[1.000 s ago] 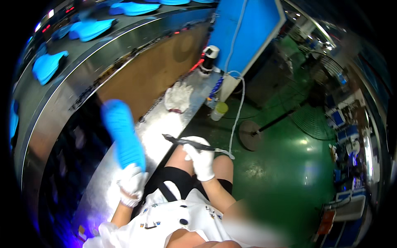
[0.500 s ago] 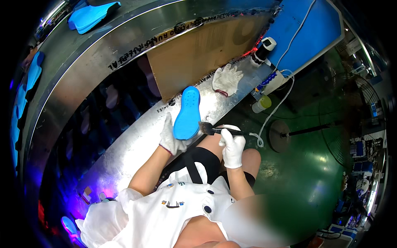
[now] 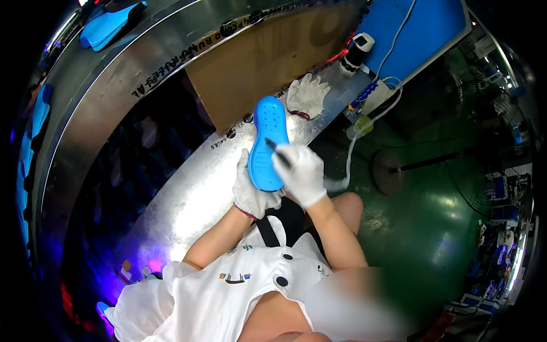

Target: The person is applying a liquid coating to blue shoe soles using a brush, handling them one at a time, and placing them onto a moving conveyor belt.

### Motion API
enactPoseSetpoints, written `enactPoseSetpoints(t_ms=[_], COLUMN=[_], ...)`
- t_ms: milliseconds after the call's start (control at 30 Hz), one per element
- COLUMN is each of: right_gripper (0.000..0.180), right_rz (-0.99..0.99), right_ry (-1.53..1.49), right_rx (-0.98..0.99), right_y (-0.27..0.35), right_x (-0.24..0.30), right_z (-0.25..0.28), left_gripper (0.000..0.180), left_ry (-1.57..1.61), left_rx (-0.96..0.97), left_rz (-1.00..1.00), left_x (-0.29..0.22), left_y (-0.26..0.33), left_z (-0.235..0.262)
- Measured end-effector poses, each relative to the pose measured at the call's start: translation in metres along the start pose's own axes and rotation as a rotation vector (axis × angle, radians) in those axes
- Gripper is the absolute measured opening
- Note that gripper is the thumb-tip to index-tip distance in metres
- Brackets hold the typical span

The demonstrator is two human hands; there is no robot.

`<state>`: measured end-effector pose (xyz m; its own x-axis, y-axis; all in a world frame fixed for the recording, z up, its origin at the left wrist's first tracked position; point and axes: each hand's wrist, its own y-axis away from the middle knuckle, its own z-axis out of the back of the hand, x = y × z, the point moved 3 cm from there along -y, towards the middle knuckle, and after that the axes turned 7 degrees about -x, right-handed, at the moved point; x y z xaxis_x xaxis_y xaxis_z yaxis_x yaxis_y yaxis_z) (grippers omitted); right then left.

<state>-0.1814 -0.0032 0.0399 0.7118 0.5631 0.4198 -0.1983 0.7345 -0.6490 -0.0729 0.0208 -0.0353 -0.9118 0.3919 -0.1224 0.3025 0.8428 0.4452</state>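
The blue sole (image 3: 263,162) is held above the desk (image 3: 188,199), its far end now closer to the loose glove (image 3: 307,98) than half a second ago. The left hand (image 3: 252,194) still has its fingers curled around the sole's near end. The right hand (image 3: 302,174), fingers closed on the dark brush (image 3: 271,143), has moved from the sole's right edge to over its middle; whether bristles touch is unclear.

The white-gloved hands (image 3: 303,174) hold a bright blue, dotted sole (image 3: 263,167) and a black brush (image 3: 274,148); beyond them, a dark-red-cuffed off-white glove (image 3: 307,97) and brown cardboard (image 3: 256,68); right of them, green floor (image 3: 410,239).
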Motion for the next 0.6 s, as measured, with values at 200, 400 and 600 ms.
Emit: enactPoseSetpoints(t_ms=[200, 400, 600], right_gripper=[0.016, 0.016, 0.022], right_rz=[-0.169, 0.02, 0.117], right_ry=[-0.367, -0.48, -0.347], right_rx=[-0.024, 0.059, -0.036], right_y=[-0.004, -0.005, -0.003], right_x=[0.026, 0.052, 0.046], right_z=[0.059, 0.056, 0.06], left_gripper=[0.084, 0.093, 0.104], left_ry=[0.08, 0.183, 0.233], left_rx=[0.143, 0.027, 0.141], left_rz=[0.271, -0.006, 0.058], left_x=[0.002, 0.009, 0.011], left_y=[0.035, 0.019, 0.024], left_z=[-0.013, -0.011, -0.015])
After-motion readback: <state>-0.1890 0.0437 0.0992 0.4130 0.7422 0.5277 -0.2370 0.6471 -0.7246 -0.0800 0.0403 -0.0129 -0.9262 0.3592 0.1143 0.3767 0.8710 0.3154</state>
